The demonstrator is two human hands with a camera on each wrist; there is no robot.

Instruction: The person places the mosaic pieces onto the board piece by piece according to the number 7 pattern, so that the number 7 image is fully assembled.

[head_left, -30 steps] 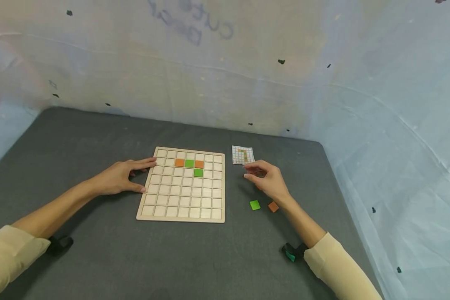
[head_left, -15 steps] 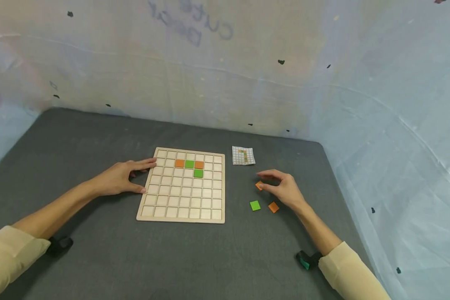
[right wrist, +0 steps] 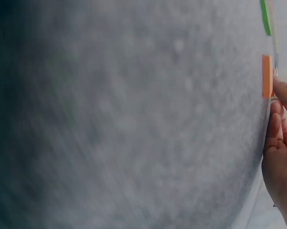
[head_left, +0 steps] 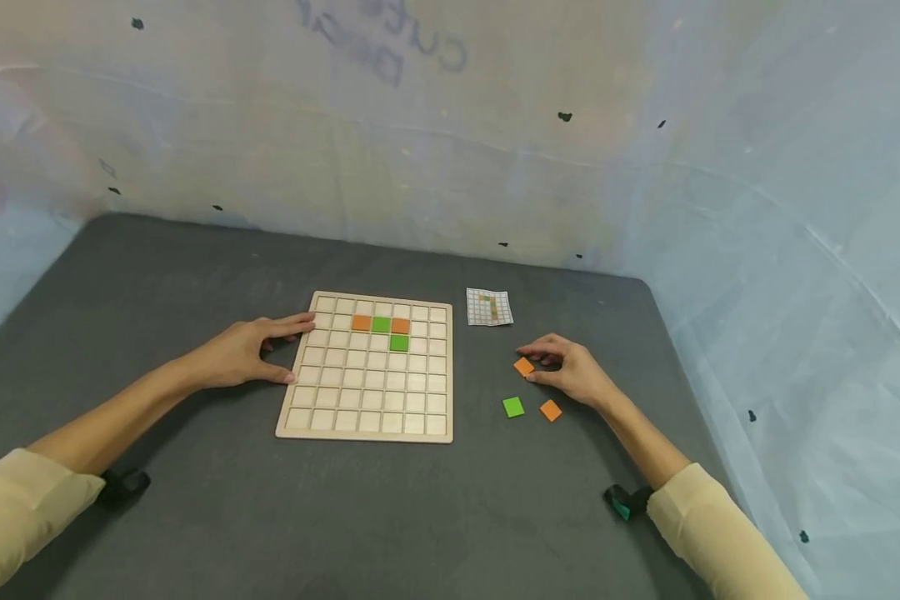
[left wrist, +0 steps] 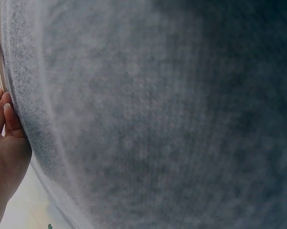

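My left hand (head_left: 243, 358) rests at the left edge of a pale wooden grid board (head_left: 363, 425), its fingers on the rim and its thumb lower down the same side. In the board's cells sit orange and green square tiles, three along one row and a green tile (head_left: 399, 342) just below the right one. My right hand (head_left: 570, 371) is at a loose orange tile (head_left: 523, 367) on the table, thumb tip right at its near corner and fingers bent beyond its far corner. Nearer me lie a green tile (head_left: 513, 407) and another orange tile (head_left: 551, 410).
A small printed pattern card (head_left: 489, 307) lies right of the board, beyond my right hand. The dark grey table (head_left: 360, 517) meets pale sheet walls (head_left: 390, 167) at the back and the right.
My right hand has moved right and nearer from beside the card to the loose orange tile, which stays in place. My left hand has stayed at the board's edge.
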